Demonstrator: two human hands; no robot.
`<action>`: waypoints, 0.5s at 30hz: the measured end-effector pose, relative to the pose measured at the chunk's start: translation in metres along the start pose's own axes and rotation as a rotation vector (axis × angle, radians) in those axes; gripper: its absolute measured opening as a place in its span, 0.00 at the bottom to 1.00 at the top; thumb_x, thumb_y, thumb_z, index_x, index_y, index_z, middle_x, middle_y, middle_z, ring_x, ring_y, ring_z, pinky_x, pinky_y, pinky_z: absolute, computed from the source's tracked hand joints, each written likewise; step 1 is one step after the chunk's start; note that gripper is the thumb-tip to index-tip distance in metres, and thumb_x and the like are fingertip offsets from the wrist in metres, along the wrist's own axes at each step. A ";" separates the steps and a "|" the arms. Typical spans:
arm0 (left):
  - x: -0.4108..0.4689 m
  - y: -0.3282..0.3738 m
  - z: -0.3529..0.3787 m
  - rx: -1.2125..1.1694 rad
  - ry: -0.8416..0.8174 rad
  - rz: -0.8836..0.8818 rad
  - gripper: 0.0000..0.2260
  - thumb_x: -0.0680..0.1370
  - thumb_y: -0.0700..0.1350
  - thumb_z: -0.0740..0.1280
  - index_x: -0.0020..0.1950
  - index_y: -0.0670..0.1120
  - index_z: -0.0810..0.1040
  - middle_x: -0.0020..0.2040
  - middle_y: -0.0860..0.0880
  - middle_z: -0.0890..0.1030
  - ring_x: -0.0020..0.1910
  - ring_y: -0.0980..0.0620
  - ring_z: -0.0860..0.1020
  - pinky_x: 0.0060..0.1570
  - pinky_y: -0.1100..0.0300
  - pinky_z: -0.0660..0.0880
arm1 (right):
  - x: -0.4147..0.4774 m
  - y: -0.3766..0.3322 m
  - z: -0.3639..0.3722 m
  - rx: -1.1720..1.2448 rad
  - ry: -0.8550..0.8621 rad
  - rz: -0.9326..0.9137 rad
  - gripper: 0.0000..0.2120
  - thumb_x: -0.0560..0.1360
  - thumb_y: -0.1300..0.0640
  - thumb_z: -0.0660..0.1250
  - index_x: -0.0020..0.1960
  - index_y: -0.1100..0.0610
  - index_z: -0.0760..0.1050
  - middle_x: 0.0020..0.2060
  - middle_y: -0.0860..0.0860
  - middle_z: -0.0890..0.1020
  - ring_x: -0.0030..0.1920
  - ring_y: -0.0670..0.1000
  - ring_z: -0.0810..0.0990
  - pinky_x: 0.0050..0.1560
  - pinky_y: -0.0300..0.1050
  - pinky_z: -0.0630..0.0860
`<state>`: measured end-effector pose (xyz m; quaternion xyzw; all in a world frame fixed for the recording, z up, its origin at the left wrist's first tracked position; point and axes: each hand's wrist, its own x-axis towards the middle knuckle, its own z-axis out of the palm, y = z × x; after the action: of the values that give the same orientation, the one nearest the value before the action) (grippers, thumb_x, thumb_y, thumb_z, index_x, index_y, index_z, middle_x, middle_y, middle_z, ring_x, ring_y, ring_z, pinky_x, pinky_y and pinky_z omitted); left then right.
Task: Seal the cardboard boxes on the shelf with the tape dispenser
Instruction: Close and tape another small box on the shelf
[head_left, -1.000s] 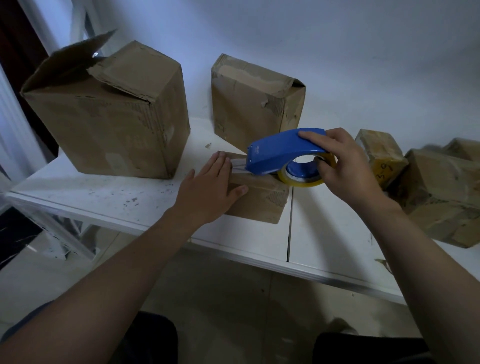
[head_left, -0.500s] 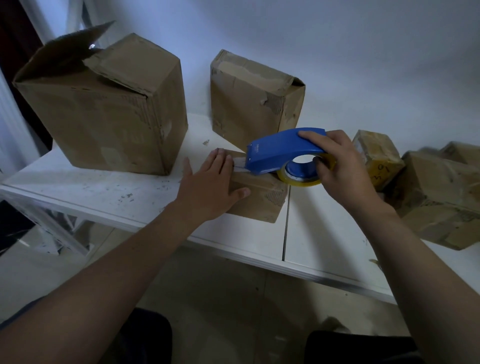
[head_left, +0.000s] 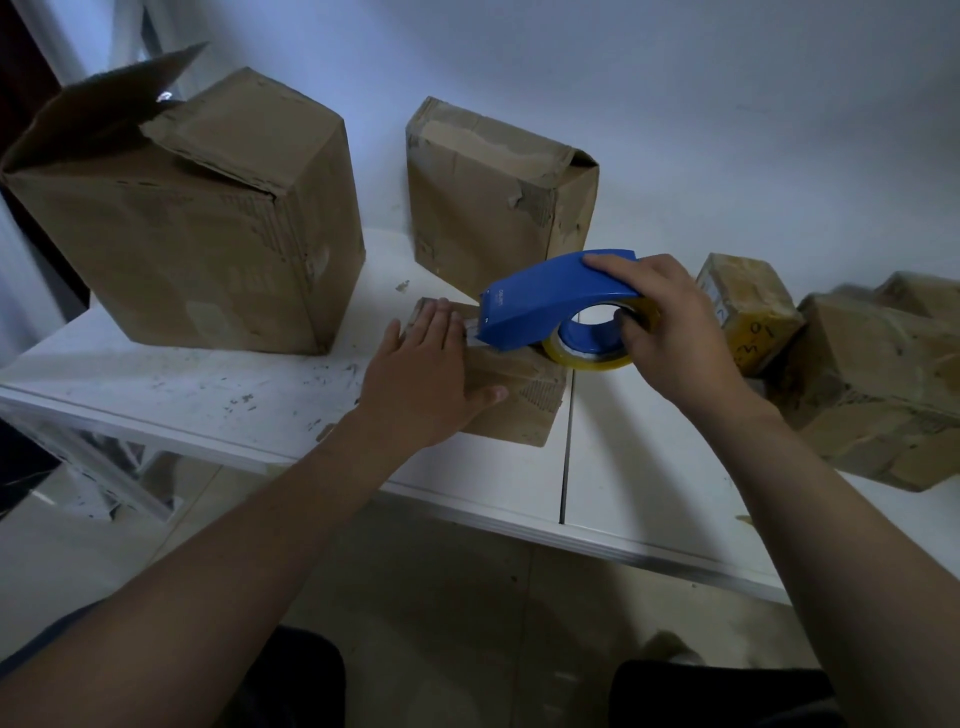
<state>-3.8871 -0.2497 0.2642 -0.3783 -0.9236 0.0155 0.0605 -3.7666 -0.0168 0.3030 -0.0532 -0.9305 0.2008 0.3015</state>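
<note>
Small box (head_left: 519, 402) lies flat near shelf (head_left: 208, 395) front edge. Left hand (head_left: 426, 374) flat on its top, fingers straight, pressing. Right hand (head_left: 670, 332) grips blue dispenser (head_left: 545, 301), fingers curled through roll core. Dispenser nose sits on small box, touching left fingertips. Tall box (head_left: 488, 192) stands just behind small box.

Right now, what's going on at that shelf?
A person is taping a small flat box at the front edge of the shelf. The left hand presses flat on its top. The right hand grips the blue tape dispenser, its front end down on the box beside the left hand. The big box at left has a flap up.
</note>
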 end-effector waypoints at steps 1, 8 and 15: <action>0.000 0.000 0.000 0.002 -0.005 -0.004 0.49 0.70 0.74 0.37 0.82 0.44 0.49 0.83 0.45 0.49 0.81 0.48 0.47 0.79 0.45 0.51 | 0.000 0.000 -0.001 -0.001 0.003 -0.006 0.34 0.75 0.72 0.66 0.73 0.43 0.70 0.62 0.53 0.73 0.57 0.41 0.67 0.57 0.22 0.62; 0.002 -0.002 0.004 0.002 -0.004 -0.029 0.49 0.71 0.74 0.39 0.82 0.43 0.49 0.83 0.45 0.50 0.81 0.48 0.49 0.78 0.45 0.52 | -0.011 0.019 -0.023 -0.069 0.015 -0.068 0.35 0.71 0.75 0.65 0.72 0.48 0.73 0.63 0.57 0.73 0.60 0.50 0.71 0.59 0.25 0.63; 0.001 -0.001 0.004 -0.021 0.014 -0.035 0.51 0.69 0.75 0.35 0.82 0.44 0.51 0.82 0.46 0.53 0.81 0.48 0.51 0.77 0.39 0.51 | -0.031 0.044 -0.023 -0.036 0.020 0.022 0.35 0.71 0.78 0.64 0.71 0.48 0.74 0.61 0.57 0.73 0.59 0.52 0.73 0.61 0.47 0.74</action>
<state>-3.8895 -0.2495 0.2607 -0.3627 -0.9298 0.0020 0.0633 -3.7292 0.0247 0.2849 -0.0709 -0.9304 0.1868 0.3074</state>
